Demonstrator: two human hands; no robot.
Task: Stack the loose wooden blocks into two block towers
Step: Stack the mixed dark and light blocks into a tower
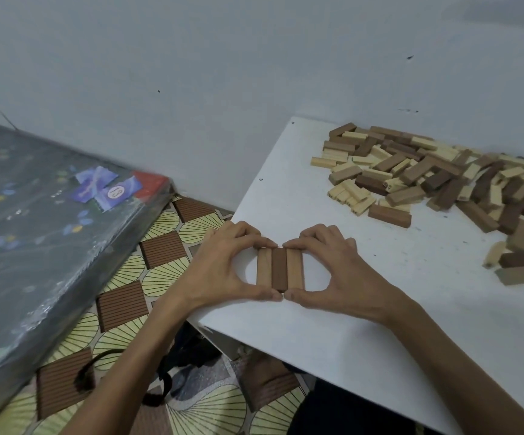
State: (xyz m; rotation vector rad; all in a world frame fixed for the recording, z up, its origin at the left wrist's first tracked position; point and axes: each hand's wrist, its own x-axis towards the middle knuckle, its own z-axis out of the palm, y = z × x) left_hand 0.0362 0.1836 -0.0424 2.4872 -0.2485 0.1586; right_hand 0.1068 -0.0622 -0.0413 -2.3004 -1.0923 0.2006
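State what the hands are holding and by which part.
The left hand and right hand together pinch the row of three blocks on the table by its short ends: fingertips on the far ends, thumbs on the near ends.

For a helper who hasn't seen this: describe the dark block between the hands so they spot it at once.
On the white table, near its front left corner, the left hand and right hand frame a flat row of three blocks. It is the middle block, dark brown, with a paler tan block touching each side.
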